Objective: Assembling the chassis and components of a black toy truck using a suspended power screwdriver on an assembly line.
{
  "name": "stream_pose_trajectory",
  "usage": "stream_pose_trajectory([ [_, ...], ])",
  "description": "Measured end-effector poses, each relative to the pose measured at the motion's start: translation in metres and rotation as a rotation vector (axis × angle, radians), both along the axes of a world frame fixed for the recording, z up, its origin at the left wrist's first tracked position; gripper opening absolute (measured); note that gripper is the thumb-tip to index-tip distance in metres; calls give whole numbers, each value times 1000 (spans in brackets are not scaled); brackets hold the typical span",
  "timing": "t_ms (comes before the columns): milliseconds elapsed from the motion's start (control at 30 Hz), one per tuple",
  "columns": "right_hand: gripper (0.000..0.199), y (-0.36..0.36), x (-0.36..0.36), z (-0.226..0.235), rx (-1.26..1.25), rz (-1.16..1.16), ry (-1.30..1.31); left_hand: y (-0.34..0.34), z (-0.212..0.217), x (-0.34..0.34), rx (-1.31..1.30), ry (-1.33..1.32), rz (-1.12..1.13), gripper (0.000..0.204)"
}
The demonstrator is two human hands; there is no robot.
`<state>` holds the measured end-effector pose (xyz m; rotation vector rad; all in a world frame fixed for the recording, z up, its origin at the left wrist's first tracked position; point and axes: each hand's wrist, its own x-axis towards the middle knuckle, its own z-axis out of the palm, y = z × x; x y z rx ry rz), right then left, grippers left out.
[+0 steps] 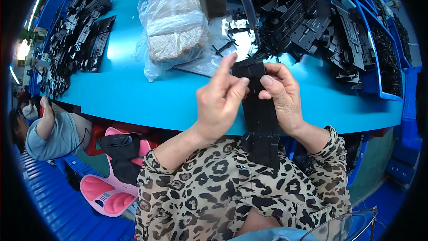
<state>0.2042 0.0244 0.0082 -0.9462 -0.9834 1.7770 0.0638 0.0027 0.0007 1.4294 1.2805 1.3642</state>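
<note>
A long black molded plastic part [261,114] is held in front of my chest, its lower end hanging over the table's near edge against my shirt. My right hand [284,98] pinches it at the upper right side, thumb on the near face. At the upper left edge, my left hand [220,102] has its thumb against the part and its index finger pointing up; its other fingers are curled and partly hidden. Small black plastic pieces [229,44] lie on a shiny plate just beyond, under an upright metal rod [246,6].
Left of the plate sits a clear plastic bag [174,27] around a wrapped block. Black parts are heaped at left [84,40] and right [307,22] on the blue table [133,93]. A blue bin [379,71] stands at right. Another person [55,129] sits at left beside a pink chair [107,192].
</note>
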Motion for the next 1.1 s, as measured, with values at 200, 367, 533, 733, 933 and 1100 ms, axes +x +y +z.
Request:
stream_pose_trajectory([
  [200, 30, 2, 2, -7, -112, -46, 160, 3, -6, -11, -205, -69, 137, 35],
  [367, 35, 6, 1, -2, -193, -47, 160, 8, -7, -11, -442, -608, -61, 34],
  [533, 41, 8, 4, -4, -159, -54, 114, 7, 8, -15, -590, -792, -93, 20],
  [733, 36, 16, 5, 4, -191, -81, 86, 6, 12, -17, -521, -761, -92, 17],
  [933, 15, 26, 10, 12, -173, 43, 60, 9, 16, -15, -533, -683, -113, 15],
  [1100, 9, 26, 9, 8, -149, -47, 186, 13, 20, -12, -510, -785, -162, 15],
])
